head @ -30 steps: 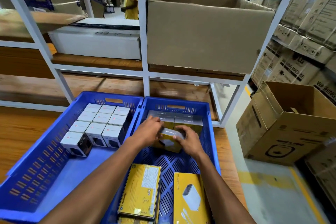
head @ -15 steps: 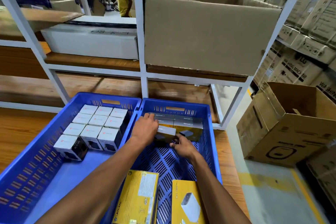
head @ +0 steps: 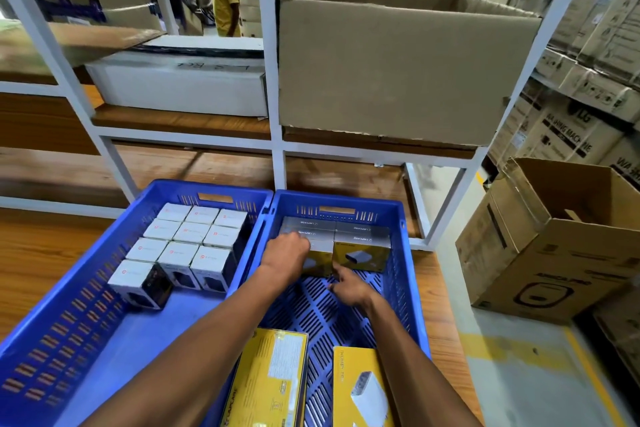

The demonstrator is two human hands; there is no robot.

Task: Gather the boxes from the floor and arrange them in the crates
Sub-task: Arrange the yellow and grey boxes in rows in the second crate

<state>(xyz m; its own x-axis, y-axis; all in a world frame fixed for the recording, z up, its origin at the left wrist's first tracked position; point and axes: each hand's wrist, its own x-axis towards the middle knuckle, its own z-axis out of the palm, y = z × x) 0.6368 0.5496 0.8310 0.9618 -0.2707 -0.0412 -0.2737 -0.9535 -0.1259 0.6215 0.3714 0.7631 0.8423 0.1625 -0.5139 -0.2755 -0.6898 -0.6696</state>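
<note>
Warehouse aisle, white metal rack (head: 273,80) with cartons behind a wooden platform (head: 41,253); two blue crates sit side by side on it. Right crate (head: 408,288): yellow boxes (head: 360,253) packed against its far wall, left hand (head: 287,255) resting on the front left one, finger curl hidden; right hand (head: 348,286) just before the row, fingers loose, gripping nothing. Left crate (head: 69,322) beside it holds white boxes (head: 188,243) in rows at its far end.

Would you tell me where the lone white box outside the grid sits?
The lone white box stands in the left blue crate, at the grid's near-left corner.
</note>
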